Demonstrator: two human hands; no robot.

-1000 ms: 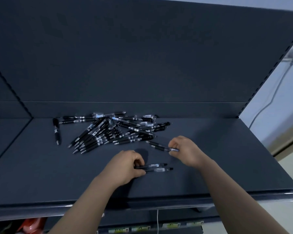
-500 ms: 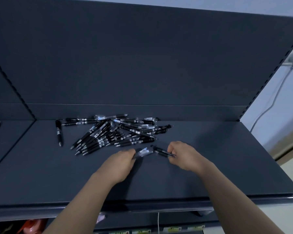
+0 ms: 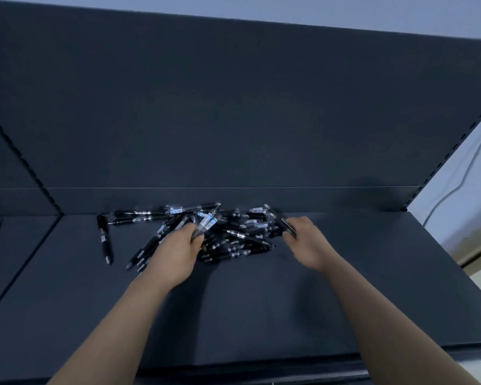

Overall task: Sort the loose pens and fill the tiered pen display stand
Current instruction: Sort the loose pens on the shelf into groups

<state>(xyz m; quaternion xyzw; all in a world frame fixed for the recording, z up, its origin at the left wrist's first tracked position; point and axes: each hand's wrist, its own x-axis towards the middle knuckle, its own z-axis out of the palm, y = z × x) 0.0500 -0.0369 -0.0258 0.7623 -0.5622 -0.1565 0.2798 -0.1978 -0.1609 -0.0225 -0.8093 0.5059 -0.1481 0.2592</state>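
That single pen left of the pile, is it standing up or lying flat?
Lying flat: the single pen rests lengthwise on the shelf, apart from the pile.

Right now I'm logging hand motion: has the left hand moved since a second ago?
Yes. The left hand went from the bare shelf in front toward the back, reaching the pen pile.

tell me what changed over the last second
Both hands moved from the front of the shelf back to the pile. The left hand carried its pens over the pile's left part. The right hand carried its pen to the pile's right end. Nothing was let go. The pile and the lone pen stayed put.
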